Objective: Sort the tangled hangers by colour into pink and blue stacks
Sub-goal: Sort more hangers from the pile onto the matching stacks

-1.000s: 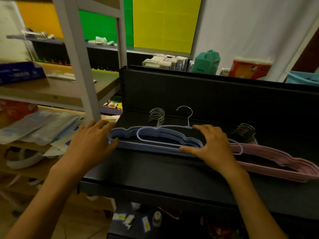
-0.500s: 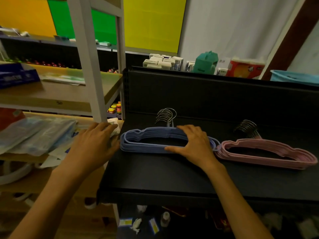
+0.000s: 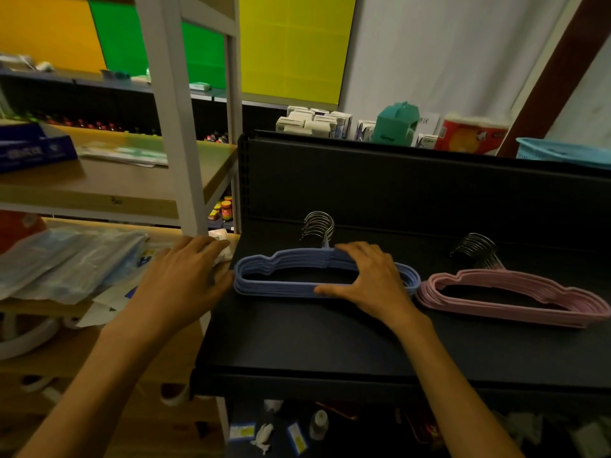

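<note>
**Both stacks formed, squaring up the blue one**

Blue stack (image 3: 297, 272) lies flat on the black shelf (image 3: 330, 342), left of centre, metal hooks (image 3: 319, 226) bunched together and pointing to the back panel. Pink stack (image 3: 512, 297) sits just to its right on the same shelf, near ends almost touching; can't tell whether they actually do. Pink hooks (image 3: 476, 249) are also bunched at the back. No loose or tangled hangers visible anywhere on the shelf.

Hands:
- Right hand (image 3: 370, 279) is spread across the blue stack's right half, fingers over the top edge by the hook necks, thumb on the front bar. Looks like a light clamp across the stack.
- Left hand (image 3: 185, 279) is open, fingers straight, at the stack's left end. Palm edge appears to touch the outer curve; holding nothing. Fingertips lie over white crumpled paper (image 3: 220, 246) on the wooden shelf (image 3: 99, 183) alongside.

Judgement: sorting looks done, this is the final tidy step, pushing the blue hangers into line from both ends.

Next move calls for:
- a small inward nudge from the left while the right hand keeps the bars together
- check the blue edges nest; a few are slightly fanned at the left end
- lift off straight up so the hangers don't drag and re-splay
- keep clear of the pink stack, little gap there
</note>
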### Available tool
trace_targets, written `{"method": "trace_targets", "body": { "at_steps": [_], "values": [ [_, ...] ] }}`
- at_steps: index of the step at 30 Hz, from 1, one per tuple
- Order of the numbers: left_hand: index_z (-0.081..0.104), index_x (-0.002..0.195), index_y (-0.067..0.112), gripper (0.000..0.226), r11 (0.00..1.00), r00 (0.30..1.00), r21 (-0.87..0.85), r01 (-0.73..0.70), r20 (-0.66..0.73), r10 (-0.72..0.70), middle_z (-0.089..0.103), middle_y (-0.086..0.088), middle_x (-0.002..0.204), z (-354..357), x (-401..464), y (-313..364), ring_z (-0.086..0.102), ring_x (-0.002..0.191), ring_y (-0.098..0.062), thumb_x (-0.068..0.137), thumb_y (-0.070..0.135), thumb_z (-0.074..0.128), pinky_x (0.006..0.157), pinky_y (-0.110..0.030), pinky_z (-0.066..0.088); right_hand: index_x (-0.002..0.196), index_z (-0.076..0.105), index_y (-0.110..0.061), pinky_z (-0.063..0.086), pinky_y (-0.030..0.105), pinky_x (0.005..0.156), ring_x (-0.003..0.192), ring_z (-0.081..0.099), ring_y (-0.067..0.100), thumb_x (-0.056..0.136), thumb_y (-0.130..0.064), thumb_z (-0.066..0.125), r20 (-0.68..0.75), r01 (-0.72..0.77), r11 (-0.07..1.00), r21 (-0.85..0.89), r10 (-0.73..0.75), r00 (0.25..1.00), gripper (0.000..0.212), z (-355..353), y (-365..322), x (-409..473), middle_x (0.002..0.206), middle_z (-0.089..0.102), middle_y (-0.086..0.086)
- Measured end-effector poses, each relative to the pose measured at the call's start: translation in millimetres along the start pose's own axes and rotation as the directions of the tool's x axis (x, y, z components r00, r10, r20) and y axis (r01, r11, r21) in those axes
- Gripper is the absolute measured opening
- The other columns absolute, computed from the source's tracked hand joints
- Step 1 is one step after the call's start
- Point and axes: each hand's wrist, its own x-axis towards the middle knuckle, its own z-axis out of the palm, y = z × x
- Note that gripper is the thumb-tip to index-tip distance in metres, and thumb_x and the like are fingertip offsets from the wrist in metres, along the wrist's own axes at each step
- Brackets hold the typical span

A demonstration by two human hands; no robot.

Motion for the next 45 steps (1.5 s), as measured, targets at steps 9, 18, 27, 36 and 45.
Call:
{"method": "trace_targets", "body": {
  "at_steps": [9, 18, 27, 36, 45],
  "values": [
    [0.03, 0.143, 0.027, 0.063, 1.0, 1.0, 0.009, -0.004, 0.007, 0.004, 0.038, 0.0, 0.143, 0, 0, 3, 0.031, 0.132, -0.021, 0.087, 0.05, 0.052, 0.104, -0.039, 0.033, 0.138, 0.037, -0.031, 0.027, 0.028, 0.1, 0.123, 0.036, 0.013, 0.061, -0.079, 0.058, -0.018, -0.007, 1.0, 0.006, 0.007, 1.0, 0.093, 2, -1, -1, 0.137, 0.041, -0.004],
    [0.03, 0.143, 0.028, 0.062, 0.999, 1.0, -0.033, -0.012, 0.001, 0.012, 0.038, 0.0, 0.143, -4, 1, 8, 0.031, 0.132, -0.021, 0.088, 0.048, 0.051, 0.103, -0.038, 0.034, 0.138, 0.034, -0.032, 0.029, 0.03, 0.102, 0.123, 0.035, 0.014, 0.061, -0.08, 0.057, 0.006, -0.003, 1.0, -0.004, 0.003, 1.0, 0.095, 2, 1, 1, 0.137, 0.04, -0.004],
    [0.032, 0.143, 0.024, 0.062, 0.99, 0.995, -0.097, -0.101, 0.015, 0.103, 0.037, -0.001, 0.145, -6, 17, 32, 0.031, 0.132, -0.022, 0.088, 0.044, 0.053, 0.104, -0.038, 0.033, 0.138, 0.036, -0.034, 0.022, 0.027, 0.106, 0.131, 0.03, 0.009, 0.08, -0.067, 0.051, -0.04, -0.003, 1.0, -0.019, 0.002, 0.999, 0.069, -30, 7, -15, 0.143, 0.037, -0.008],
    [0.033, 0.142, 0.024, 0.062, 0.949, 0.954, -0.099, -0.3, -0.019, 0.299, 0.041, 0.0, 0.141, 11, 34, 136, 0.036, 0.127, -0.022, 0.088, 0.047, 0.052, 0.099, -0.038, 0.036, 0.136, 0.043, -0.031, 0.018, 0.026, 0.109, 0.133, 0.032, 0.009, 0.09, -0.045, 0.053, -0.139, -0.206, 0.969, -0.135, 0.188, 0.972, 0.05, -96, 89, -92, 0.143, 0.041, -0.008],
    [0.029, 0.141, 0.029, 0.061, 0.884, 0.883, -0.107, -0.455, 0.068, 0.464, 0.035, 0.002, 0.144, 28, 30, 322, 0.033, 0.13, -0.019, 0.088, 0.053, 0.046, 0.105, -0.038, 0.033, 0.126, 0.055, -0.025, 0.029, 0.028, 0.101, 0.12, 0.047, 0.015, 0.087, -0.039, 0.058, -0.298, -0.415, 0.886, -0.208, 0.347, 0.889, 0.041, -168, 200, -206, 0.128, 0.056, -0.005]
  ]
}}
